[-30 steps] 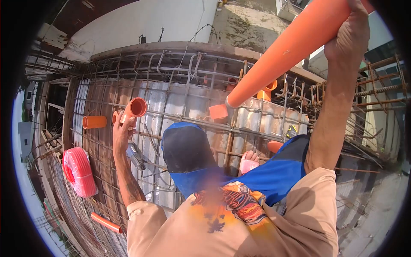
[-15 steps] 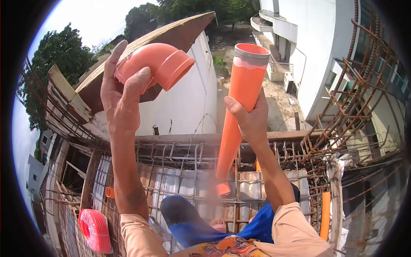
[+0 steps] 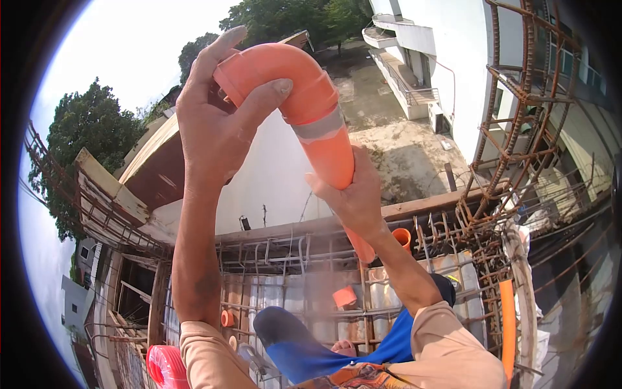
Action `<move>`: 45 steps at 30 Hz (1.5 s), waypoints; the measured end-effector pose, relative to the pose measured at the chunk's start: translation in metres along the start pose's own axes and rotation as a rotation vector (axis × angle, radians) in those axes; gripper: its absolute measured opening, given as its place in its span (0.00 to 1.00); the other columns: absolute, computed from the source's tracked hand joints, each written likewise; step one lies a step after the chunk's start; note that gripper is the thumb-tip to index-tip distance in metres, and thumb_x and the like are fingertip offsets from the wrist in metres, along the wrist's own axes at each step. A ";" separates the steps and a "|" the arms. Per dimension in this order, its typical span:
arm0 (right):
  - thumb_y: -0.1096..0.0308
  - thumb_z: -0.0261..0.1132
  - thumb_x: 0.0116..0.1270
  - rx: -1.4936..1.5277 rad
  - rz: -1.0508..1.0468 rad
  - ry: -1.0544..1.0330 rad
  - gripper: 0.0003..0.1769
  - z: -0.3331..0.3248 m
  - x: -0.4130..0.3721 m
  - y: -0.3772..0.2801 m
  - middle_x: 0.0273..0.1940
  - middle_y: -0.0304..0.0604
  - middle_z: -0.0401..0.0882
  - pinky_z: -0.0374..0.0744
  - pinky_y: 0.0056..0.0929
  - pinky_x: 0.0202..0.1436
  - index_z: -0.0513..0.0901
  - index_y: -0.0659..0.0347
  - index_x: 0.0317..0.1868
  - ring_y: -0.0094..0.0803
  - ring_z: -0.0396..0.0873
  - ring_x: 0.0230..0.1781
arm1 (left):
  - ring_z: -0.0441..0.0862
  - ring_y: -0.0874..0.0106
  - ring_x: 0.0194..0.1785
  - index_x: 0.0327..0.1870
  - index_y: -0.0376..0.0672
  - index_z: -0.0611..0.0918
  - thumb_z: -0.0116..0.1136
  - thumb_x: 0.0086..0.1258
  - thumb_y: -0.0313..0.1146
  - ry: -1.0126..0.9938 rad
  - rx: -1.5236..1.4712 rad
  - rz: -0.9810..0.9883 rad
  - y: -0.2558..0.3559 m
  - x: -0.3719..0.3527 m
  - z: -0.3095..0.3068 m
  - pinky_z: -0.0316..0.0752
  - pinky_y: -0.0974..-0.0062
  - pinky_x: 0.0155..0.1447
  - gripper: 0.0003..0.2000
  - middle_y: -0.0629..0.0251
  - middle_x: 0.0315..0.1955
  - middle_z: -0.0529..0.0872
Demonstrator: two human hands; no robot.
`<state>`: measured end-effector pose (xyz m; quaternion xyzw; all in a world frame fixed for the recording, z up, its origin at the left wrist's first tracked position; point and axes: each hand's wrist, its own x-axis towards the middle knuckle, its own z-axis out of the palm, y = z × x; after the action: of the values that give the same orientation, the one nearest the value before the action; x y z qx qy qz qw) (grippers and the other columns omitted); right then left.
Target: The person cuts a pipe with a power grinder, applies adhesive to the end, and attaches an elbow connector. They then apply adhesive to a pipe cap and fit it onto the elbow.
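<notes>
My left hand [image 3: 220, 117] grips a curved orange pipe elbow [image 3: 275, 72], thumb on the near side and fingers behind its far end. The elbow's socket sits over the top of a straight orange pipe [image 3: 329, 155], which has a grey coated band [image 3: 321, 126] just below the socket. Around the pipe, under that band, my right hand [image 3: 353, 191] is closed. The pipe tilts, its lower end pointing down towards the rebar. How deep the pipe reaches into the elbow is hidden.
Below lies a rebar grid over metal sheets [image 3: 285, 292]. A short orange pipe piece [image 3: 345, 297], an upright orange pipe opening [image 3: 402, 237] and a long orange pipe [image 3: 507, 324] are there. A red hose coil [image 3: 166, 366] lies left. Rusty rebar columns [image 3: 518, 110] rise at right.
The elbow and the pipe, held apart before, have come together. My left hand moved right and up, my right hand moved left, and the pipe's grey end went into the socket.
</notes>
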<state>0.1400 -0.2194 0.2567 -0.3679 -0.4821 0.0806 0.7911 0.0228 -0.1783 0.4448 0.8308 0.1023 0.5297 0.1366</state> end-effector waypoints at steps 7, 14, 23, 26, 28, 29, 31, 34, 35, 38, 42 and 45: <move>0.64 0.75 0.62 -0.116 0.068 -0.023 0.25 -0.006 0.000 -0.004 0.44 0.43 0.79 0.80 0.36 0.47 0.73 0.62 0.54 0.34 0.81 0.41 | 0.85 0.71 0.50 0.67 0.32 0.78 0.76 0.61 0.29 -0.044 0.049 -0.004 0.002 0.001 -0.001 0.83 0.73 0.54 0.32 0.59 0.50 0.83; 0.65 0.78 0.58 -0.153 0.002 -0.058 0.31 -0.015 0.002 0.002 0.42 0.47 0.81 0.81 0.36 0.46 0.72 0.63 0.57 0.38 0.83 0.40 | 0.84 0.73 0.47 0.66 0.30 0.79 0.74 0.61 0.42 -0.364 0.398 -0.078 0.009 0.018 -0.026 0.83 0.73 0.49 0.34 0.58 0.47 0.85; 0.68 0.81 0.49 -0.597 -0.181 -0.086 0.40 0.001 -0.008 0.007 0.46 0.44 0.79 0.77 0.43 0.47 0.70 0.59 0.61 0.45 0.83 0.43 | 0.86 0.67 0.52 0.73 0.36 0.74 0.65 0.70 0.53 -0.936 0.493 -0.371 0.016 0.047 -0.042 0.81 0.68 0.62 0.37 0.53 0.52 0.87; 0.69 0.82 0.45 -0.579 -0.142 -0.137 0.42 0.004 -0.012 0.003 0.46 0.47 0.81 0.78 0.43 0.48 0.69 0.59 0.61 0.49 0.83 0.44 | 0.86 0.67 0.52 0.73 0.38 0.74 0.66 0.70 0.54 -0.892 0.459 -0.450 0.005 0.033 -0.044 0.80 0.67 0.62 0.37 0.54 0.50 0.88; 0.69 0.82 0.44 -0.575 -0.129 -0.161 0.42 0.004 -0.013 0.001 0.46 0.46 0.80 0.78 0.43 0.48 0.69 0.59 0.60 0.48 0.83 0.44 | 0.85 0.67 0.52 0.72 0.38 0.75 0.66 0.70 0.54 -0.902 0.534 -0.382 0.004 0.033 -0.042 0.80 0.67 0.62 0.36 0.54 0.49 0.88; 0.68 0.82 0.46 -0.578 -0.134 -0.163 0.40 0.004 -0.013 -0.001 0.43 0.44 0.80 0.77 0.42 0.46 0.70 0.59 0.59 0.45 0.83 0.42 | 0.85 0.67 0.52 0.71 0.38 0.76 0.67 0.69 0.54 -0.908 0.572 -0.351 0.005 0.033 -0.041 0.80 0.67 0.61 0.35 0.55 0.48 0.88; 0.67 0.81 0.48 -0.586 -0.146 -0.161 0.36 0.003 -0.012 -0.005 0.38 0.39 0.78 0.76 0.41 0.42 0.71 0.59 0.56 0.39 0.82 0.39 | 0.86 0.67 0.52 0.71 0.38 0.76 0.68 0.68 0.53 -0.967 0.613 -0.365 0.013 0.039 -0.036 0.80 0.67 0.62 0.36 0.55 0.48 0.88; 0.69 0.78 0.48 -0.488 -0.107 -0.218 0.32 -0.003 -0.010 -0.007 0.37 0.39 0.79 0.76 0.40 0.41 0.72 0.60 0.53 0.40 0.82 0.37 | 0.86 0.66 0.52 0.72 0.39 0.75 0.70 0.67 0.52 -1.058 0.656 -0.400 0.018 0.045 -0.024 0.80 0.66 0.62 0.37 0.55 0.48 0.89; 0.70 0.77 0.48 -0.451 -0.091 -0.243 0.31 -0.005 -0.009 -0.008 0.37 0.39 0.79 0.77 0.41 0.40 0.73 0.60 0.53 0.41 0.83 0.37 | 0.86 0.66 0.52 0.72 0.39 0.75 0.71 0.66 0.52 -1.087 0.670 -0.412 0.018 0.046 -0.021 0.80 0.66 0.62 0.37 0.55 0.48 0.89; 0.71 0.75 0.48 -0.367 -0.054 -0.328 0.29 -0.009 -0.009 -0.010 0.36 0.41 0.79 0.80 0.41 0.39 0.73 0.62 0.51 0.42 0.84 0.39 | 0.86 0.65 0.52 0.72 0.39 0.74 0.71 0.65 0.51 -1.083 0.663 -0.483 0.020 0.041 -0.017 0.79 0.66 0.63 0.38 0.55 0.47 0.89; 0.71 0.73 0.49 -0.342 0.002 -0.413 0.25 -0.015 -0.005 -0.007 0.39 0.45 0.79 0.85 0.41 0.38 0.75 0.63 0.48 0.44 0.85 0.42 | 0.85 0.65 0.55 0.72 0.39 0.74 0.72 0.63 0.49 -1.047 0.638 -0.456 0.013 0.032 -0.017 0.78 0.67 0.64 0.38 0.55 0.51 0.88; 0.71 0.74 0.49 -0.353 -0.032 -0.344 0.28 -0.018 0.006 0.001 0.44 0.47 0.81 0.85 0.43 0.44 0.76 0.62 0.53 0.49 0.85 0.42 | 0.83 0.66 0.57 0.73 0.39 0.74 0.72 0.62 0.47 -0.971 0.560 -0.402 0.006 0.032 -0.027 0.78 0.67 0.64 0.38 0.56 0.54 0.86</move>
<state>0.1579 -0.2251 0.2554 -0.4738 -0.6221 0.0441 0.6217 0.0116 -0.1707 0.4848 0.9468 0.3191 0.0059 0.0412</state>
